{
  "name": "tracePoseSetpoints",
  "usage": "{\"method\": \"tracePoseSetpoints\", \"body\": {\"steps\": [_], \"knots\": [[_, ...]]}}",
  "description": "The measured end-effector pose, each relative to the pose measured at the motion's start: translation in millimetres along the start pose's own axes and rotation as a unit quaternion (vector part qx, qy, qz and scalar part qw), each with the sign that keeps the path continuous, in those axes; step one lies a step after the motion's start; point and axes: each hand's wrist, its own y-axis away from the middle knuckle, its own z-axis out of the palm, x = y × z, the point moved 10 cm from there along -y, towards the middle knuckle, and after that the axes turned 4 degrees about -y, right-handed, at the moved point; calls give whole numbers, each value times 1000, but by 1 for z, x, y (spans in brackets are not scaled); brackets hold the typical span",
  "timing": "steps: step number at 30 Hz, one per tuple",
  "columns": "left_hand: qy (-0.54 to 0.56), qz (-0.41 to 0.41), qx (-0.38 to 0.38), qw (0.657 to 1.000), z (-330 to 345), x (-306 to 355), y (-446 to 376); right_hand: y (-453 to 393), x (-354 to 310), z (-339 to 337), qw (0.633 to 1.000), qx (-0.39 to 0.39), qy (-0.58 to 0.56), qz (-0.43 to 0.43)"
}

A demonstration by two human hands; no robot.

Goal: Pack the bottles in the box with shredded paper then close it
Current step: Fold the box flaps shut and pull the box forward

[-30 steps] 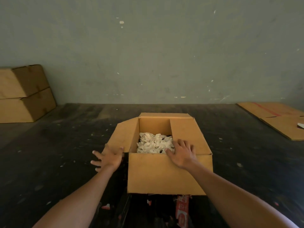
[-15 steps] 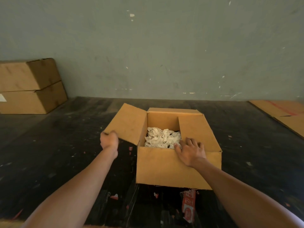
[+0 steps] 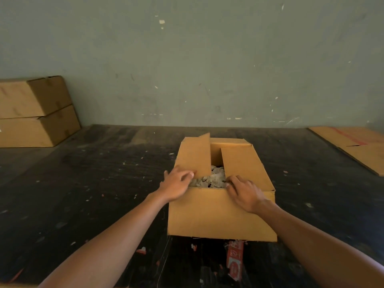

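Nearest you, red-printed scraps [image 3: 234,260] lie on the dark floor [image 3: 104,183] just in front of the box [image 3: 220,215]. Your right hand [image 3: 244,192] rests flat, fingers extended, on the near corner of the right flap [image 3: 243,165], pressing it down over the opening. Your left hand [image 3: 176,185] meets the near lower corner of the left flap [image 3: 196,155], which stands tilted, only partway folded in; whether the fingers pinch the edge or merely push it, you cannot tell from this angle. Between the two flaps, shredded paper [image 3: 214,179] fills the gap up to rim level. No bottles are visible; presumably they sit under the paper.

Risk: the paper is mounded high, so the left flap may trap strands at the seam or spring back up once pressure eases. The flap edges could also collide rather than meet flush.

Farther off: two stacked cartons [image 3: 35,111] at left against the wall, flattened cardboard [image 3: 357,144] at right.
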Motion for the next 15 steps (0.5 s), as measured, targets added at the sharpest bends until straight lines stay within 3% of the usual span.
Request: {"method": "tracePoseSetpoints", "body": {"steps": [2, 5, 11, 15], "knots": [[-25, -27, -40, 999, 19, -18, -4, 10, 9, -11, 998, -2, 45, -40], [-41, -32, -27, 998, 25, -19, 1, 26, 28, -27, 993, 11, 94, -73], [-69, -38, -11, 997, 24, -14, 7, 50, 71, -15, 973, -100, 201, -54], [-44, -42, -9, 998, 22, -12, 9, 51, 72, -9, 962, -77, 249, -77]]}}
